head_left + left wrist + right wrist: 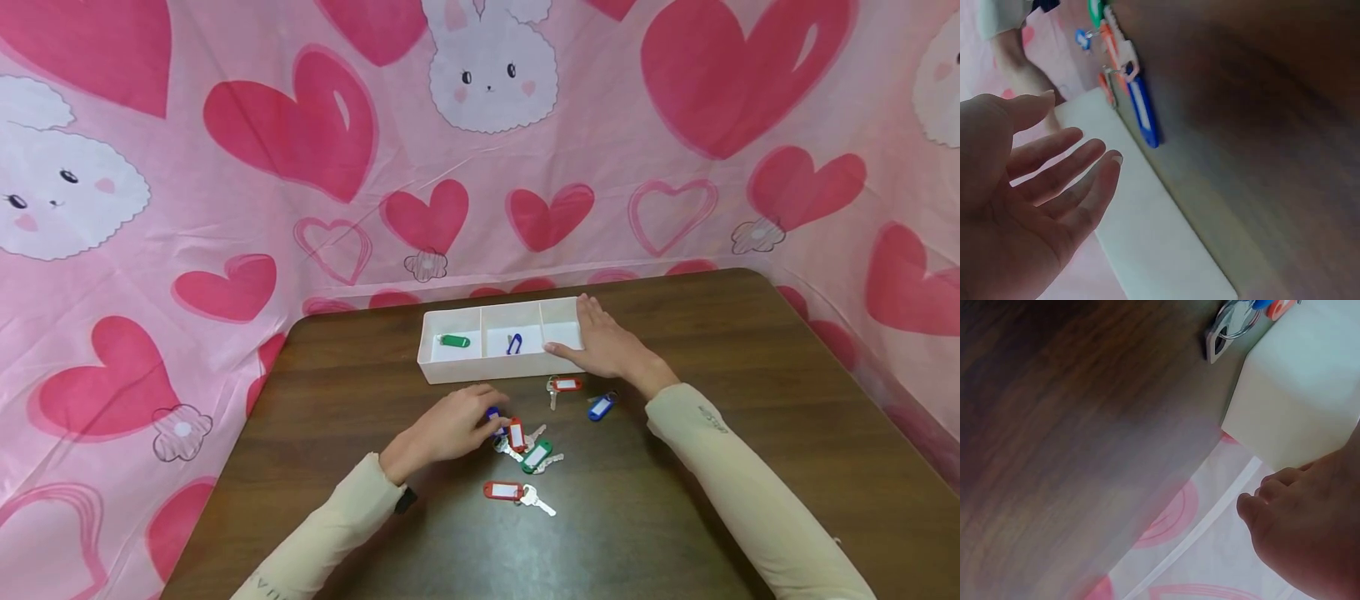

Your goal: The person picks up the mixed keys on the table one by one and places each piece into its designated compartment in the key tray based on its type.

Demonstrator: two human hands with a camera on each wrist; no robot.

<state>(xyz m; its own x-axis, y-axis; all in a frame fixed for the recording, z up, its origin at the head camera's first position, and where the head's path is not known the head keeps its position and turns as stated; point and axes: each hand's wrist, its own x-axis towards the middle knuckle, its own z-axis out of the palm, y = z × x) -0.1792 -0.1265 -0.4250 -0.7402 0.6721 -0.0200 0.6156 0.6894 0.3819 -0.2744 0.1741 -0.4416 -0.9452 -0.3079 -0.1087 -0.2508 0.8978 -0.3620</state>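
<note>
My left hand (pixel 453 423) hovers over a cluster of tagged keys, its fingers loosely bent with nothing between them in the left wrist view. Under its fingertips lies a blue-tagged key (pixel 492 419), partly hidden by the hand. A red key tag (pixel 516 435) and a green key tag (pixel 537 457) lie against it, their keys overlapping. My right hand (pixel 607 346) rests on the right end of a white three-compartment tray (pixel 487 368), thumb over the front rim and fingers extended along the end wall. A green key tag (pixel 454 341) sits in the left compartment, a blue one (pixel 514 344) in the middle.
Nearer the body lies another red key tag (pixel 503 491) with its silver key (pixel 538 500). In front of the tray are a red-tagged key (pixel 566 384) and a blue key tag (pixel 602 407). Pink heart-patterned cloth (pixel 480 233) hangs behind the brown wooden table (pixel 675 533).
</note>
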